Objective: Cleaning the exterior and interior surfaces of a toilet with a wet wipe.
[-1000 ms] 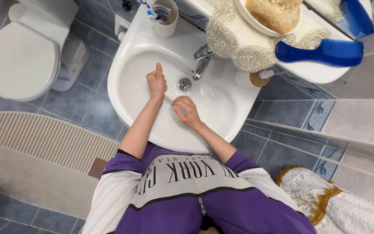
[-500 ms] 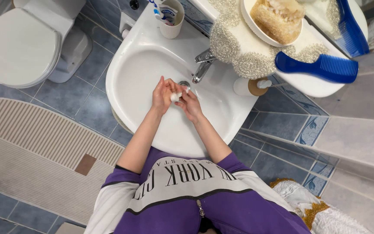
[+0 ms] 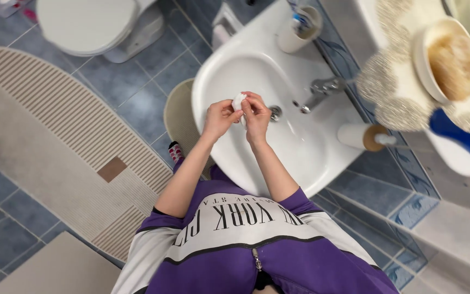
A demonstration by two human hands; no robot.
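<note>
both hands were raised together over the white sink, the left hand and the right hand side by side with their fingertips meeting. between those fingertips sat a small white lump, perhaps soap or a wad of something soft; what it was could not be told. the left hand pinched it from its side with thumb and fingers curled in, and the right hand closed on it from the other side, fingers bent over its top, so both hands were narrow and gripping the same lump. the lump stood just above the knuckles, over the basin and not touching it

just beyond the right hand lay the drain, and further out on that same side the chrome tap reached over the bowl. past the tap, well away from the hands, a white cup with a toothbrush stood on the sink's rim. far off to the right of the right hand a shelf carried a beaded mat, a cream bowl with a loofah and a blue comb, with a white bottle with a cork-coloured top below it. to the left of the left hand, down on the tiled floor, lay a striped rug, and beyond it a white toilet
</note>
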